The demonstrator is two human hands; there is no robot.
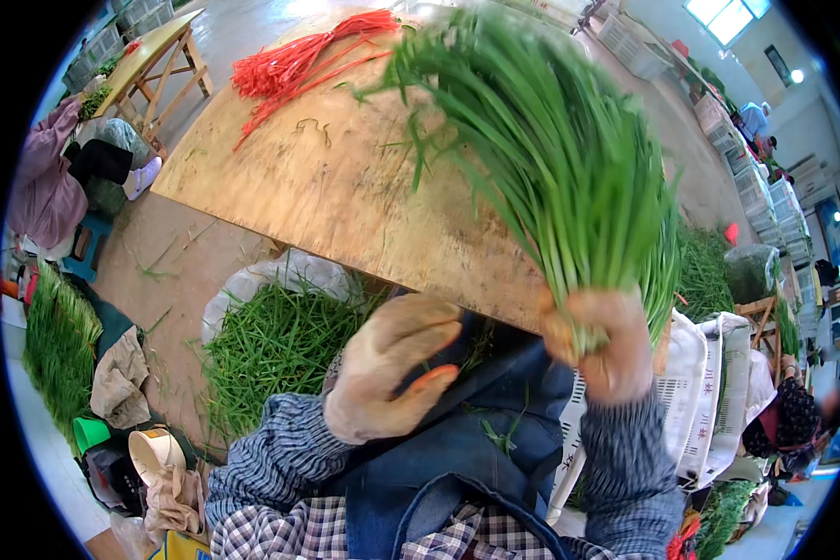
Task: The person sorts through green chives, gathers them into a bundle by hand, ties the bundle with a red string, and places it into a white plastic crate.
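Observation:
My right hand (pixel 611 345) is closed round the lower stalks of a thick bunch of green chives (pixel 569 168). The leaves fan upward and lean left over the wooden table (pixel 336 196), with their tips blurred. In front of my body, near the table's front edge, my left hand (pixel 392 364) holds nothing. Its thumb and fingers are apart, and it looks covered by a pale glove. At the table's far side lies a bundle of red ties (pixel 313 61), with a few loose strands trailing toward me.
Left of my left hand, a whitish sack (pixel 224 299) holds loose green trimmings (pixel 280 350). White plastic crates (pixel 695 401) stand close at my right. More chives (pixel 56 345) lie at far left. Another person (pixel 51 182) sits beyond on the left; one more (pixel 798 420) works at right.

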